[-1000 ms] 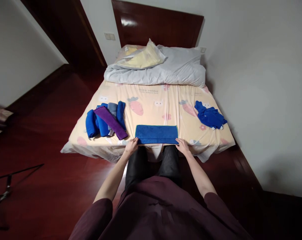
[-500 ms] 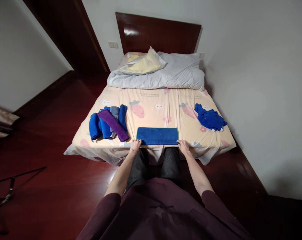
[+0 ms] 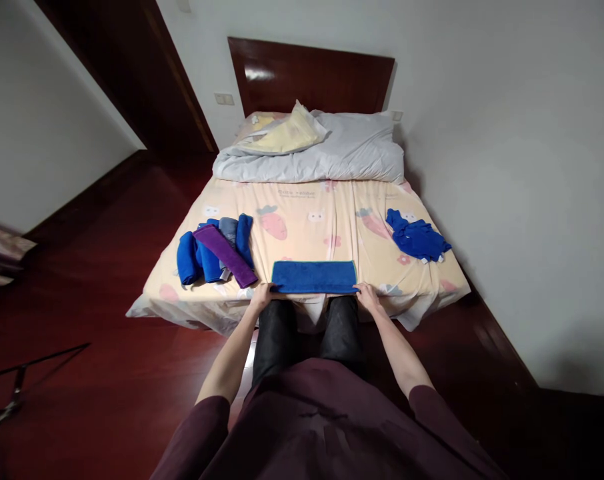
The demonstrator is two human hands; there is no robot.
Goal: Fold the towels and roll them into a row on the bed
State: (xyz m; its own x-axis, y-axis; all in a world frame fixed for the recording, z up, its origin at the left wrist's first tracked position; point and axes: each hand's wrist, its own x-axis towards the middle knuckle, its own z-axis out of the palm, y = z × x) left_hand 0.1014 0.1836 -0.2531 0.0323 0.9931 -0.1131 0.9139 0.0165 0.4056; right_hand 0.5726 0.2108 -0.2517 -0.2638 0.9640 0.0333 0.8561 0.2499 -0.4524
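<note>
A blue towel [image 3: 314, 277] with a thin green edge lies as a flat folded strip at the foot of the bed. My left hand [image 3: 263, 293] is closed on its near left corner, and my right hand [image 3: 366, 293] grips the near right corner. To the left, several rolled blue towels [image 3: 187, 257] lie side by side with a grey rolled one [image 3: 229, 235]. Across them rests a long purple folded towel [image 3: 226, 256]. Over on the right is a crumpled heap of blue cloth [image 3: 417, 239] with small white tags.
The bed [image 3: 302, 220] has a cream sheet printed with strawberries. A grey quilt [image 3: 352, 150] and a yellow-sided fold of bedding [image 3: 292, 133] lie before the brown headboard [image 3: 312, 77]. A dark metal stand [image 3: 19, 383] is on the red floor at left.
The camera view has shifted slightly. The strip's near edge looks flatter, and my left hand has moved a little left. Both hands stay at the towel's near corners.
</note>
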